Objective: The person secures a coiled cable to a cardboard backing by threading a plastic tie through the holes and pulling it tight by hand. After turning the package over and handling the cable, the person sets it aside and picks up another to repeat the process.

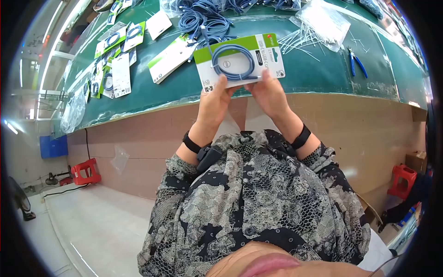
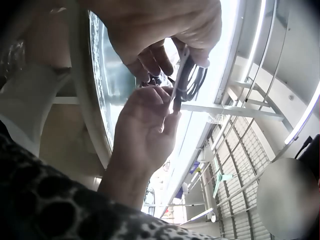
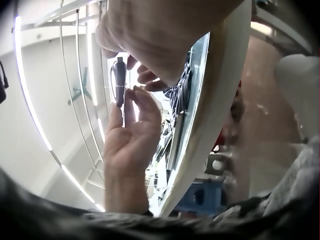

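In the head view both hands hold a green-and-white cable package card (image 1: 265,44) above the near edge of the table, its printed front up. A coiled blue USB-C cable (image 1: 252,64) lies on its face. One cable end stands up past the card's upper left corner; the other lies along the bottom by the right thumb. The left hand (image 1: 213,102) grips the lower left edge, thumb on the front and fingers behind. At the lower right edge, the right hand (image 1: 271,96) pinches the card likewise. Both wrist views show the card edge-on, with the coil (image 2: 194,80) bulging from it.
Bundles of blue cables (image 1: 203,18) lie behind the card on the green table (image 1: 318,76). To the left are several packaged cards (image 1: 122,76) and a card stack (image 1: 170,57). White cable ties (image 1: 302,39), a plastic bag (image 1: 325,25) and blue-handled pliers (image 1: 357,64) lie right.
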